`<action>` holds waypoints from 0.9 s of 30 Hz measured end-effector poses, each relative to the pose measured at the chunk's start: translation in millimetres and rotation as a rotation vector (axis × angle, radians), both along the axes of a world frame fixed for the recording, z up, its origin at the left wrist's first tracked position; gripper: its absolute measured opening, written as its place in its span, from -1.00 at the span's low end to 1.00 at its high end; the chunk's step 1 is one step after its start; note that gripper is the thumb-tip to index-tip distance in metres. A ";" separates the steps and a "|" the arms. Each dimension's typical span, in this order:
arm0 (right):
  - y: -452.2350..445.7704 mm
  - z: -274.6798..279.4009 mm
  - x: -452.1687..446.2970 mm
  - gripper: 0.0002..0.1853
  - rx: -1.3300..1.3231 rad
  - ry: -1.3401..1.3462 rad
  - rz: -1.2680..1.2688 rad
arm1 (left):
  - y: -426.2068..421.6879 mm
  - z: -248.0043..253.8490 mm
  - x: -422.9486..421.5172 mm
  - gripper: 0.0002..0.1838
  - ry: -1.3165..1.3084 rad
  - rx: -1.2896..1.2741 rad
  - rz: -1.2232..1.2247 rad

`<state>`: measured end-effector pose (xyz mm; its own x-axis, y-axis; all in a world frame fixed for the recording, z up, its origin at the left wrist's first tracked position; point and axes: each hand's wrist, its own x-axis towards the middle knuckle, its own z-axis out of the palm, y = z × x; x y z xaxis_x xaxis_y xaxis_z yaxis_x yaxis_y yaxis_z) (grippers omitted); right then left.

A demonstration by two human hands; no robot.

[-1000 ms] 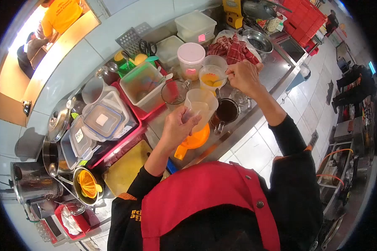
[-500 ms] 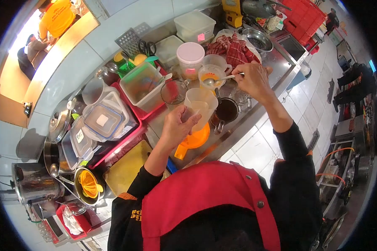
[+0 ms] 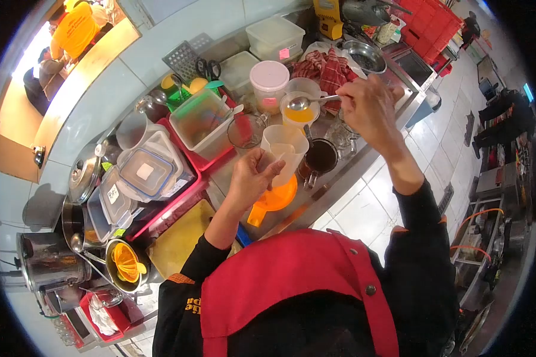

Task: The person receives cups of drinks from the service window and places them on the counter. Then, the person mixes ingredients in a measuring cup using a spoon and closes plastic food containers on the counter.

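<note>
My left hand (image 3: 253,177) is closed around a translucent plastic cup (image 3: 287,143), held over the counter. In my right hand (image 3: 370,110) is a metal spoon (image 3: 324,99), its bowl hovering over a clear plastic jug with yellow-orange liquid (image 3: 301,115). I cannot tell how much is in the spoon. Near the cup stand a glass mug of dark liquid (image 3: 320,159) and a clear glass mug (image 3: 246,132). Below the cup lies an orange plastic utensil with a handle (image 3: 277,196), partly hidden by my left hand. A tub with a pale pink lid (image 3: 269,76) stands behind.
At the left, a red tray (image 3: 203,162) bears a translucent container (image 3: 202,122), beside stacked lidded boxes (image 3: 146,171). A yellow cutting board (image 3: 181,238) lies nearer me. Behind the jug is a red checked cloth (image 3: 327,71). Other people (image 3: 77,30) show through the wall opening.
My right hand has moved up and slightly right, raising the spoon from inside the jug to above its liquid. My left hand and the cup have hardly moved.
</note>
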<state>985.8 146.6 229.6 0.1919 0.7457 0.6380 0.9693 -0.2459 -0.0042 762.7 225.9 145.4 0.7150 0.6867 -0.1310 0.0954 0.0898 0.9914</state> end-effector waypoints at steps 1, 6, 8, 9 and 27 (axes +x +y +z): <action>4.1 -4.8 -0.6 -0.95 0.002 -0.001 -0.001 | -0.5 0.7 0.2 -0.80 0.014 0.016 0.006; 22.5 -43.7 -5.3 -0.96 -0.113 -0.273 0.019 | 0.0 -2.8 -2.3 -0.80 -0.030 0.012 -0.005; 26.4 -54.5 -1.3 -0.97 -0.142 -0.232 0.055 | 0.6 -1.4 -3.1 -0.80 0.013 0.046 -0.006; 28.0 -56.7 1.1 -0.98 -0.171 -0.191 0.091 | 0.3 -0.6 -3.5 -0.80 0.011 0.047 -0.005; 8.5 -20.5 2.9 -0.92 -0.295 0.204 -0.109 | -0.4 -0.4 -3.1 -0.79 0.029 0.017 0.008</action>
<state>988.6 155.1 209.1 0.3816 0.8600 0.3388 0.9238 -0.3674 -0.1079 759.6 225.5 145.0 0.7058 0.6945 -0.1397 0.1231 0.0740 0.9896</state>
